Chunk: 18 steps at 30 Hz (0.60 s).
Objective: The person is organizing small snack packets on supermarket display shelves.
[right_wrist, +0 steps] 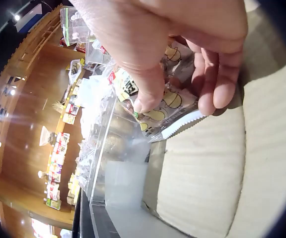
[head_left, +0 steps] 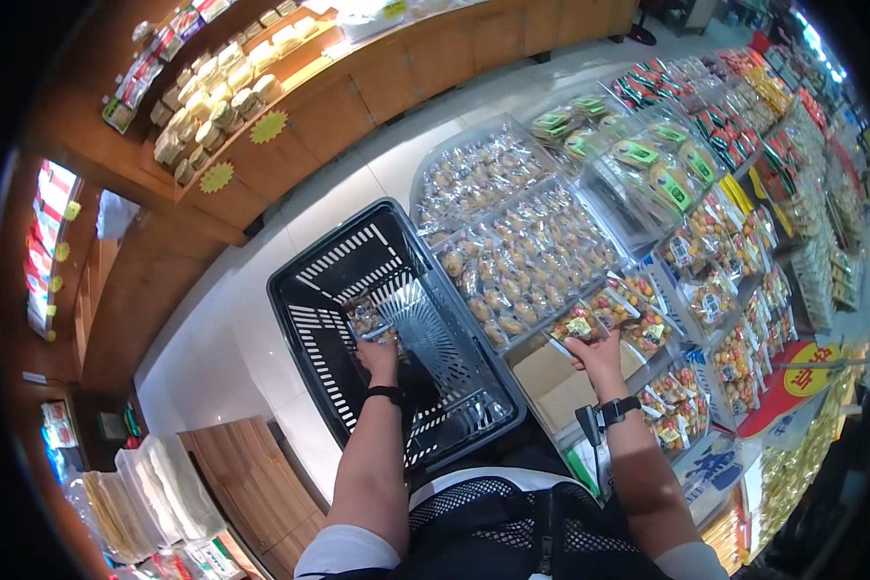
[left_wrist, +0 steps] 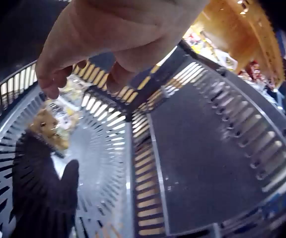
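Here's the right hand (head_left: pixel 597 356), three o'clock from the basket (head_left: pixel 433 333), pinching a snack packet (right_wrist: pixel 170 101), thumb in front, fingers curled behind. Looks light, crinkly, probably slippery; its zigzag edge (right_wrist: pixel 183 124) should be the gentlest hold. The left hand (head_left: pixel 379 358), thumb and fingers apart, nears another packet (head_left: pixel 363 313), ten o'clock inside the basket; touching, I can't tell.

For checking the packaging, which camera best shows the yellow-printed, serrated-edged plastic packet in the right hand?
The right wrist view: the plastic packet appears close, its print and serrated edge visible, though the right hand covers part. The head view shows it small; the left wrist view, not at all.
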Each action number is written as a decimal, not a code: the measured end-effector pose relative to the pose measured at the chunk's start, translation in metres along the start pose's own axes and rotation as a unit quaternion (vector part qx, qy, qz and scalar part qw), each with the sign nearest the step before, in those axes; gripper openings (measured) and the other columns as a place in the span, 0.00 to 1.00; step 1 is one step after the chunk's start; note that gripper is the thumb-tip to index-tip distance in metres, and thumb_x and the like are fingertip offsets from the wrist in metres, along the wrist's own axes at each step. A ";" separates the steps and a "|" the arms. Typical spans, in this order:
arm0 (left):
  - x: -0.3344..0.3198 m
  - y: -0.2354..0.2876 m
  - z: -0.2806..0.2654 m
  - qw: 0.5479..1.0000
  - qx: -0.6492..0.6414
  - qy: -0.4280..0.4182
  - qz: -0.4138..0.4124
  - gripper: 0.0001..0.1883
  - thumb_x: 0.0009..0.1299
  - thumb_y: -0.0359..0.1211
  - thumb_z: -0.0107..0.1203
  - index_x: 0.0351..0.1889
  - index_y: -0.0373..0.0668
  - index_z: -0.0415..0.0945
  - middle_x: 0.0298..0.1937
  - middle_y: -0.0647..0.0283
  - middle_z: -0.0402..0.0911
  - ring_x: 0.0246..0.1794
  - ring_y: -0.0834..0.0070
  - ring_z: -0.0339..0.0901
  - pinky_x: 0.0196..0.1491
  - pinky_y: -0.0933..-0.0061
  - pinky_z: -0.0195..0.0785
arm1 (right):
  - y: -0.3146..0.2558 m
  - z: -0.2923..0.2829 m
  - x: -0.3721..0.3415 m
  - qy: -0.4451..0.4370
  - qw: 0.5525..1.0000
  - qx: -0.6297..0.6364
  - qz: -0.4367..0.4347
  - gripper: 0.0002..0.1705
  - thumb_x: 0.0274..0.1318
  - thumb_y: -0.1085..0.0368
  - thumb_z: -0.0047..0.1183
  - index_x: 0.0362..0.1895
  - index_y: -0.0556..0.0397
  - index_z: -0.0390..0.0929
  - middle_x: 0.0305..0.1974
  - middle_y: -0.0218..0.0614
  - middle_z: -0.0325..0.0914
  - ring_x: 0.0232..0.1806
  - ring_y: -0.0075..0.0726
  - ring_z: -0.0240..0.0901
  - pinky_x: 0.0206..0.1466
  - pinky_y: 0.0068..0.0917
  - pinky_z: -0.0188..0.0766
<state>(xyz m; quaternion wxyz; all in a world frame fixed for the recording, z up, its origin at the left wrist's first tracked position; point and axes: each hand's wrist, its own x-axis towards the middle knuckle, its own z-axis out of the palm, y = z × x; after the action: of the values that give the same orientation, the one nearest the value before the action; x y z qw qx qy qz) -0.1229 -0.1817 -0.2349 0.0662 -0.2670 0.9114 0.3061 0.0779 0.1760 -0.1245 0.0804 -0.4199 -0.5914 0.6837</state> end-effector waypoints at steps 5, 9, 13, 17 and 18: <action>0.009 -0.034 0.022 0.987 0.011 -0.042 -0.152 0.44 0.50 0.39 0.74 0.60 0.31 0.61 0.62 0.42 0.68 0.64 0.47 0.67 0.66 0.56 0.62 | 0.000 0.001 -0.001 -0.006 1.000 -0.014 0.000 0.39 0.48 0.71 0.67 0.59 0.52 0.54 0.37 0.38 0.78 0.22 0.25 0.76 0.20 0.18 0.72; 0.012 -0.039 0.034 0.992 -0.032 -0.054 -0.112 0.41 0.49 0.38 0.75 0.56 0.32 0.64 0.58 0.41 0.72 0.61 0.48 0.71 0.63 0.55 0.64 | -0.002 0.000 -0.001 -0.008 1.000 -0.024 0.013 0.38 0.50 0.70 0.65 0.59 0.52 0.54 0.35 0.39 0.78 0.23 0.27 0.76 0.21 0.20 0.73; 0.038 -0.070 0.069 0.977 -0.173 -0.121 -0.043 0.29 0.50 0.31 0.74 0.47 0.31 0.73 0.47 0.47 0.81 0.44 0.55 0.82 0.48 0.61 0.76 | 0.002 0.000 0.002 -0.013 1.000 -0.019 0.003 0.37 0.50 0.70 0.65 0.59 0.52 0.54 0.34 0.40 0.77 0.22 0.28 0.75 0.21 0.20 0.73; 0.010 -0.020 0.028 0.902 -0.299 -0.259 -0.174 0.19 0.58 0.22 0.66 0.47 0.33 0.75 0.42 0.57 0.83 0.37 0.67 0.83 0.39 0.70 0.77 | 0.006 -0.006 0.007 -0.013 0.999 -0.031 0.032 0.37 0.50 0.70 0.65 0.59 0.52 0.55 0.36 0.40 0.76 0.23 0.27 0.75 0.21 0.20 0.72; 0.004 -0.006 0.010 0.885 -0.307 -0.286 -0.203 0.18 0.60 0.20 0.64 0.48 0.34 0.75 0.41 0.59 0.83 0.37 0.71 0.82 0.38 0.71 0.77 | 0.010 -0.008 0.008 -0.021 0.998 -0.035 0.044 0.37 0.51 0.70 0.65 0.59 0.52 0.54 0.37 0.40 0.76 0.22 0.27 0.75 0.21 0.20 0.72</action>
<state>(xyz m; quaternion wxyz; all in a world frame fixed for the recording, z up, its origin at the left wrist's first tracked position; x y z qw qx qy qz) -0.1237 -0.1818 -0.2470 0.2997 -0.3543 0.6393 0.6132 0.0817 0.1839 -0.1366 0.0232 -0.4336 -0.5976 0.6740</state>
